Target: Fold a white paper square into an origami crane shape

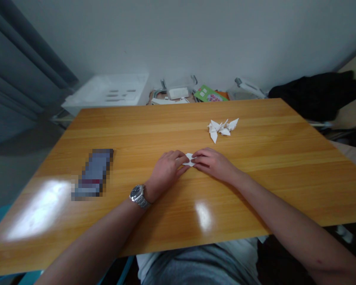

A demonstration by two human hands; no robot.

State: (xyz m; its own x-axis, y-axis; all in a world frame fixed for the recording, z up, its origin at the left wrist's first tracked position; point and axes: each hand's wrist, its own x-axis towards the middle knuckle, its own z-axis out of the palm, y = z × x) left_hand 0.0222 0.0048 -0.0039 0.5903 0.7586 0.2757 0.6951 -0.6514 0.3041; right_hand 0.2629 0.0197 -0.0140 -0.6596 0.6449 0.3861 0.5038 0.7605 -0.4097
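The left wrist [148, 192] wears a silver metal watch [139, 195] with a dark round dial and linked band; both forearms [102, 233] are bare. Grey clothing [195, 266], paler at its sides, covers the body.

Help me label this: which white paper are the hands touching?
The small paper between left hand and right hand; the origami figures lie farther back, untouched.
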